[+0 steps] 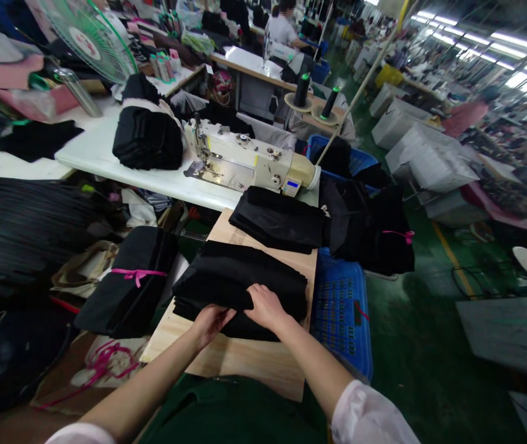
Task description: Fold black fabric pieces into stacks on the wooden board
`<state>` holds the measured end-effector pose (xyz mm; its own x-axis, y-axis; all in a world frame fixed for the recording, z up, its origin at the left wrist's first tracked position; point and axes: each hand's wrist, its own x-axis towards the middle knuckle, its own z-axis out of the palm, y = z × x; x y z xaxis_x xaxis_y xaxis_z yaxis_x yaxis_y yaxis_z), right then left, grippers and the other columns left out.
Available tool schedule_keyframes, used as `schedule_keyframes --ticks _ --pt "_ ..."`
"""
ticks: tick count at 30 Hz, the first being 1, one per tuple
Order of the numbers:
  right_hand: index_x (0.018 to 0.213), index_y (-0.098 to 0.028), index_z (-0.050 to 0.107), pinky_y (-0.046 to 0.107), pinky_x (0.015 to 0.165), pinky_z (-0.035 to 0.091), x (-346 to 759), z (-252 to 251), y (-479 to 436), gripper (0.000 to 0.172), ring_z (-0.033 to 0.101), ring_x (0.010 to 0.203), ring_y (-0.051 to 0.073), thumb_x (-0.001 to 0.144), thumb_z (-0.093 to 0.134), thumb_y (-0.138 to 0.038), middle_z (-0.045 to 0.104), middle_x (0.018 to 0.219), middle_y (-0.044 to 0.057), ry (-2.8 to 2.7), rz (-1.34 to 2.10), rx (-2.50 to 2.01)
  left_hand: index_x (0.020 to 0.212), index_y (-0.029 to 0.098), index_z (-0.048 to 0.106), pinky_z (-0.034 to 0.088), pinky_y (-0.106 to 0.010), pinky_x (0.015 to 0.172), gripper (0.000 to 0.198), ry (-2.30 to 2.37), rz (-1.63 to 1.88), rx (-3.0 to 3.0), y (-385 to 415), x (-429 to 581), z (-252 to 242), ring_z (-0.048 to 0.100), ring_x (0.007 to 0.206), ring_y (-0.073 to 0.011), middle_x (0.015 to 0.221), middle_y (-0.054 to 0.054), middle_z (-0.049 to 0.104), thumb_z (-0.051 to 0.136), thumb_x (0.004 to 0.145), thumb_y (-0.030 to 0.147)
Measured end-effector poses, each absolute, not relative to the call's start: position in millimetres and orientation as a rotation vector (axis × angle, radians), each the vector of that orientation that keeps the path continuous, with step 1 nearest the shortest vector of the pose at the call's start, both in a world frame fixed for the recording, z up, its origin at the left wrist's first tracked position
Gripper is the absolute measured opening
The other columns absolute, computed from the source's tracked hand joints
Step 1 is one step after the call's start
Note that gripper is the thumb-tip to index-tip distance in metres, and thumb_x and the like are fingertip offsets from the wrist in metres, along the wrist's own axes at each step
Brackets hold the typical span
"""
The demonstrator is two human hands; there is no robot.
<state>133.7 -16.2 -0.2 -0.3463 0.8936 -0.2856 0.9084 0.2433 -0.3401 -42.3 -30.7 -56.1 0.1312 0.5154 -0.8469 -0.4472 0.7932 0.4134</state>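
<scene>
A stack of black fabric pieces (245, 265) lies on a light wooden board (254, 357) in front of me. At its near edge my left hand (215, 322) has its fingers closed on the cloth, the fingertips partly tucked under the upper layers. My right hand (266, 306) grips the same edge a little to the right, thumb at the front and fingers over the top. The upper layers look slightly raised over the ones below. Just beyond, a second pile of folded black fabric (277, 219) rests on the far part of the board.
A sewing machine (254, 154) stands on the white table behind the board. Left is a black bundle tied with pink ribbon (127, 280); right, a blue plastic basket (342, 308) and another tied bundle (374, 228). A green fan (87, 40) stands far left. A person (282, 31) sits farther back.
</scene>
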Motion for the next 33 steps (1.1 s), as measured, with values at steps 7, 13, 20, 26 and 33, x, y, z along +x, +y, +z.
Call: schedule_keyframes --ticks 7,13,20,26,33 --pt "0.115 -0.027 0.058 0.032 0.072 0.048 162.3 97.2 17.1 0.039 0.069 0.087 0.026 0.077 0.07 -0.033 0.073 0.093 0.002 2.536 -0.801 1.89 0.104 0.015 0.056 0.058 -0.023 0.071 0.019 1.254 0.642 0.062 -27.2 -44.4 -40.4 0.071 0.089 -0.017 0.11 -0.012 0.069 0.051 0.087 0.008" --pt "0.12 -0.022 0.058 0.033 0.082 0.051 212.8 165.1 65.0 0.052 0.066 0.1 0.025 0.073 0.075 -0.033 0.069 0.11 0.005 2.697 -0.911 1.956 0.096 0.015 0.055 0.059 -0.025 0.071 0.012 1.282 0.683 0.077 -28.3 -44.4 -45.4 0.072 0.087 -0.019 0.096 -0.011 0.072 0.052 0.087 0.007" --pt "0.115 -0.023 0.058 0.031 0.076 0.049 246.3 214.9 115.5 0.041 0.069 0.088 0.024 0.077 0.072 -0.028 0.072 0.096 0.004 2.657 -0.186 2.059 0.109 0.013 0.055 0.058 -0.026 0.073 0.021 1.236 0.659 0.078 -29.6 -47.2 -47.4 0.07 0.097 -0.0221 0.115 -0.017 0.068 0.051 0.088 0.011" --pt "0.118 -0.018 0.056 0.033 0.079 0.047 256.3 176.2 140.5 0.039 0.066 0.094 0.026 0.08 0.064 -0.016 0.07 0.103 0.01 2.699 0.297 1.945 0.112 0.012 0.055 0.058 -0.026 0.076 0.024 1.226 0.671 0.093 -31.6 -48.1 -52.7 0.069 0.1 -0.0227 0.118 -0.018 0.066 0.054 0.087 0.012" --pt "0.128 -0.017 0.051 0.046 0.104 0.038 257.3 8.2 140.9 0.051 0.043 0.131 0.027 0.08 0.067 -0.017 0.047 0.141 0.016 2.457 -0.439 2.043 0.109 0.011 0.056 0.059 -0.027 0.074 0.022 1.25 0.67 0.119 -31.8 -43.1 -47.4 0.071 0.091 -0.0201 0.114 -0.018 0.068 0.05 0.088 0.009"
